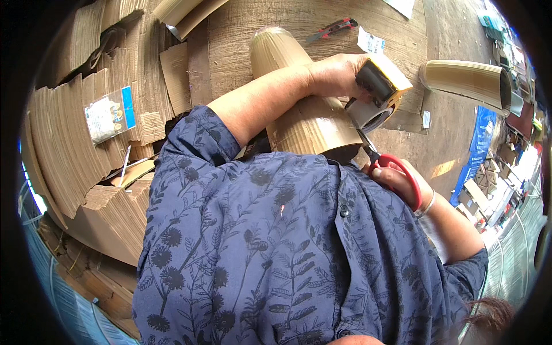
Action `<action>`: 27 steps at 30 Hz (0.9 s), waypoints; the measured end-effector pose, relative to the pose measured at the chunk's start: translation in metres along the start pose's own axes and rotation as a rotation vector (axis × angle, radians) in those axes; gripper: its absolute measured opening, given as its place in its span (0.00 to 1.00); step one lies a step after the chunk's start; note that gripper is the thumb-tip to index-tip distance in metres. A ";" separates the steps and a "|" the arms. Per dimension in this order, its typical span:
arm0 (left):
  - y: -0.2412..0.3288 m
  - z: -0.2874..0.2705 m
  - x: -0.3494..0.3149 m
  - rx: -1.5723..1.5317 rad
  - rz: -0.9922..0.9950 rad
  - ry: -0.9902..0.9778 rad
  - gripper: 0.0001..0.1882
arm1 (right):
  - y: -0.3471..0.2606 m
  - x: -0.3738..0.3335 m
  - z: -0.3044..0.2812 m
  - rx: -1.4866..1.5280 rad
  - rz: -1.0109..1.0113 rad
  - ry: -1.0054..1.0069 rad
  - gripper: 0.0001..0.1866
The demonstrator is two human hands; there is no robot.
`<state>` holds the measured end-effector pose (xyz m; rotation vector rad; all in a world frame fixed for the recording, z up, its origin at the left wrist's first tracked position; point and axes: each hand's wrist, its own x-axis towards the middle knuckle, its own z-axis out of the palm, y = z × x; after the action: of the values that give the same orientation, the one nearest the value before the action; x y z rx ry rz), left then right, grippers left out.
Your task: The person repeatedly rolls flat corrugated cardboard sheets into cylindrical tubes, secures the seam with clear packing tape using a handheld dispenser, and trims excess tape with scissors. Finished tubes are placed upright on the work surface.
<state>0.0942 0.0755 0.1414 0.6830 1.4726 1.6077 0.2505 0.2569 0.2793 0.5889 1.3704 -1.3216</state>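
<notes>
A rolled tube of corrugated cardboard (313, 126) lies in front of me, beneath my left forearm. My left hand (339, 76) reaches across it, its fingers wrapped round a wide yellow-and-dark roll of tape (382, 80) beside the tube. Some of those fingers are hidden by the roll. In my right hand (397, 178) is a pair of scissors with red handles (409, 172). Their blades point up toward the tape, close by the tube's near right end. Clear tape shines on the tube's surface.
Stacked cardboard sheets (69, 144) rise on the left, with a small plastic packet (109, 115) on them. A box cutter (332, 30) lies on the wooden surface ahead. Another cardboard tube (468, 81) lies at right, near a blue plastic sheet (476, 149).
</notes>
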 end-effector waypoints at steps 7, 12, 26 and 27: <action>-0.005 0.005 0.002 0.018 0.097 0.149 0.30 | 0.005 -0.001 0.001 0.384 0.026 -0.040 0.26; -0.004 0.013 0.003 0.141 0.105 0.179 0.32 | 0.003 0.007 -0.008 0.307 0.016 -0.049 0.23; -0.008 0.018 0.003 0.055 0.165 0.242 0.31 | -0.010 0.017 -0.019 0.243 -0.010 -0.117 0.22; -0.003 0.017 0.002 0.090 0.142 0.256 0.29 | -0.012 0.017 -0.020 0.201 -0.035 -0.106 0.19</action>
<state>0.1086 0.0858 0.1409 0.6635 1.7223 1.7989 0.2282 0.2668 0.2639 0.6226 1.1747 -1.5089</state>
